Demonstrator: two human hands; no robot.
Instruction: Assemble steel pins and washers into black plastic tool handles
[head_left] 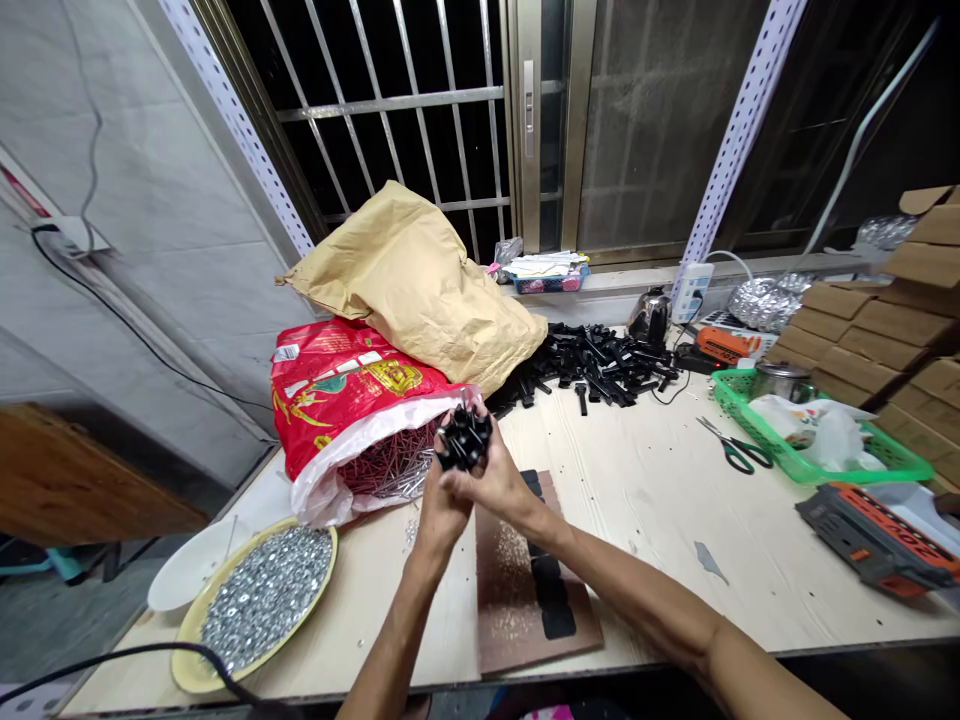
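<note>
My left hand (444, 498) and my right hand (501, 478) are cupped together around a bunch of small black plastic parts (465, 438). Both sets of fingers are wrapped about the bunch, and its ends face away from me. Just left of my hands gapes a red and white woven bag (341, 385), with long thin screws or nails (386, 462) in its mouth. Below my right forearm lies a brown board (510, 615) bearing a row of black squares (553, 585). Farther back, a heap of similar black parts (600, 362) spreads over the table.
A yellow dish of metal washers or nuts (264, 598) sits at front left, overlapping a white dish (184, 580). A paper sack (409, 285) leans over the red bag. Scissors (739, 452), a green basket (817, 472), an orange-black battery pack (881, 540) and cartons (862, 350) stand right.
</note>
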